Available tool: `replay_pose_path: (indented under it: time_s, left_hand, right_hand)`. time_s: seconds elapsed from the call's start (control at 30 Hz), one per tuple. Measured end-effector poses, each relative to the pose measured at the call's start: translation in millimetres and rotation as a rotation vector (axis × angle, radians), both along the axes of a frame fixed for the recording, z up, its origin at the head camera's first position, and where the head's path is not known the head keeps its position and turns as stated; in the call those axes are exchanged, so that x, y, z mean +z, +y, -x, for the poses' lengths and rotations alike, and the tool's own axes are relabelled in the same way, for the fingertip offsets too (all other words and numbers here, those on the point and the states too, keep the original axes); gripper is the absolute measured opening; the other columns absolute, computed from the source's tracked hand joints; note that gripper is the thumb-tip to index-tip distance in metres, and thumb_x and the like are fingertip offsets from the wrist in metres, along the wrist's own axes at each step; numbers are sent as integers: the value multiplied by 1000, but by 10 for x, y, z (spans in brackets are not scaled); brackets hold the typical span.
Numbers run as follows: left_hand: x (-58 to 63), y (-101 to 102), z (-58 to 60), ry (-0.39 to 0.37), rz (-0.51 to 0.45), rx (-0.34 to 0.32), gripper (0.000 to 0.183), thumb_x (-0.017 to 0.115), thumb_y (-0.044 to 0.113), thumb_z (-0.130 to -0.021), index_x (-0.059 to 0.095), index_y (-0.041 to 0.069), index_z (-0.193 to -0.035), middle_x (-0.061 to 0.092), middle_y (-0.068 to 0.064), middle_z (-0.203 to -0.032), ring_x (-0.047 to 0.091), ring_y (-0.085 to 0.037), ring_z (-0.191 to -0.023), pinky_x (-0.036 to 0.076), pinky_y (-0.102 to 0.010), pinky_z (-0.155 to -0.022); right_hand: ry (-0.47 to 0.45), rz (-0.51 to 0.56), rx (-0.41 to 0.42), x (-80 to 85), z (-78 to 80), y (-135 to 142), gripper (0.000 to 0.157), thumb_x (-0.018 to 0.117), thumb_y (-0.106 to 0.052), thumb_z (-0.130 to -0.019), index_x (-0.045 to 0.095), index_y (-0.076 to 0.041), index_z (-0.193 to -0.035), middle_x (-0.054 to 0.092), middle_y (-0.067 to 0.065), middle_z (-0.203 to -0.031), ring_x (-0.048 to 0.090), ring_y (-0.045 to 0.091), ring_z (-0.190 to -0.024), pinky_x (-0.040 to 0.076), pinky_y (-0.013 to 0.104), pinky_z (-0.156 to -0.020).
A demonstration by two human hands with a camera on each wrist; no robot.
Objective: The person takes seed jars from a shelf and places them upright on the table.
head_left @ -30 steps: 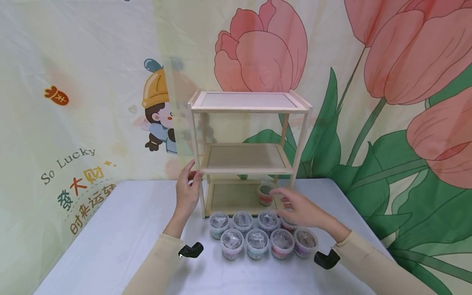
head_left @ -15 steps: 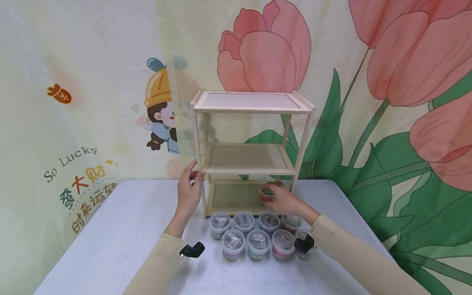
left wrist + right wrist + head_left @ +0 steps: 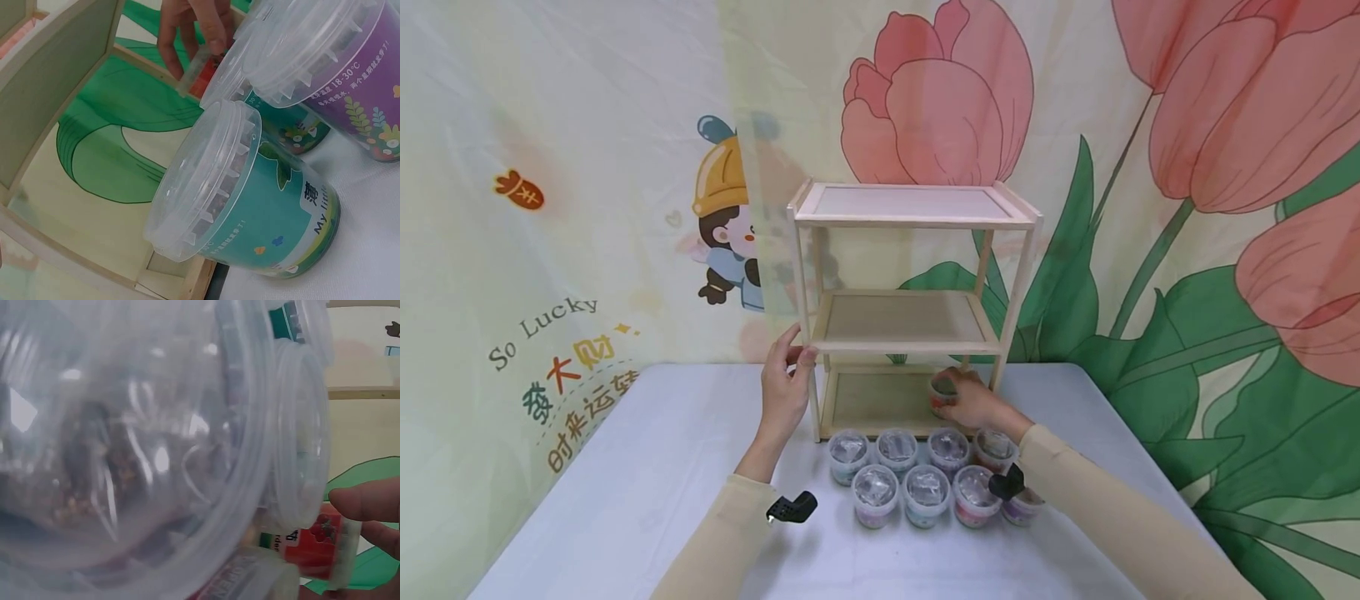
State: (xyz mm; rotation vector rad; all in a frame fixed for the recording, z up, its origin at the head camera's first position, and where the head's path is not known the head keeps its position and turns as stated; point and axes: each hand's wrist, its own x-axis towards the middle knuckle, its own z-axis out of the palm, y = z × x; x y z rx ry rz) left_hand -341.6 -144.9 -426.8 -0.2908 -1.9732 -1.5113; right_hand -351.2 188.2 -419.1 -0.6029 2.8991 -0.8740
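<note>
A wooden three-tier shelf stands on the table. My left hand is at its left front post, thumb in front of the post and fingers bent beside it. On the right side of the bottom tier is a clear-lidded plastic tub with a red label. My right hand grips this tub, thumb and fingers on either side. In the right wrist view, the red label shows tomatoes, with fingertips at the lid. The left wrist view shows the right hand over the tub.
Several similar tubs stand in two rows before the shelf, including a teal one and a purple one. The front row includes a pink-labelled tub. A printed cloth hangs behind the white-covered table.
My right hand has moved left and in, from beside the red-labelled tub to a grip on it. The tub stays at about the same spot. My left hand keeps its place.
</note>
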Motion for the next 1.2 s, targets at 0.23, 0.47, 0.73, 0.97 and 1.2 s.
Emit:
replay_pose_path:
  time_s: [0.23, 0.47, 0.73, 0.97, 1.2]
  left_hand:
    - [23, 5, 5, 1, 5, 3, 49, 63, 22, -108, 52, 15, -155, 62, -15, -120, 63, -19, -105, 51, -36, -90]
    - [17, 12, -4, 1, 1, 8, 49, 64, 23, -108, 53, 14, -155, 63, -14, -118, 63, -17, -103, 50, -30, -88]
    - [20, 18, -11, 5, 1, 11, 50, 65, 23, -108, 53, 16, -155, 63, -14, -118, 62, -15, -103, 50, -27, -87]
    - [5, 19, -7, 10, 0, 10, 48, 65, 20, -107, 54, 14, -154, 63, -14, -116, 63, -14, -101, 51, -25, -86]
    - [3, 15, -4, 13, -3, 11, 48, 65, 20, -108, 54, 14, -154, 63, -15, -117, 63, -13, -101, 50, -24, -86]
  right_hand:
    - [-81, 53, -38, -51, 55, 10, 55, 74, -4, -94, 48, -5, -143, 42, 40, -146, 51, 37, -113, 46, 52, -94]
    - [-85, 49, -53, -88, 88, 4, 54, 75, -7, -95, 42, -7, -138, 39, 41, -138, 47, 38, -115, 47, 55, -99]
    - [-104, 95, -44, -118, 104, -5, 50, 74, -1, -96, 42, -5, -134, 36, 43, -140, 49, 49, -131, 45, 58, -107]
    - [-21, 84, -36, -140, 80, -17, 45, 76, -5, -98, 45, -1, -130, 48, 43, -135, 57, 52, -129, 48, 59, -106]
    - [37, 89, 10, -79, 30, -18, 43, 73, -6, -100, 46, 0, -132, 60, 33, -123, 56, 20, -76, 50, 41, -77]
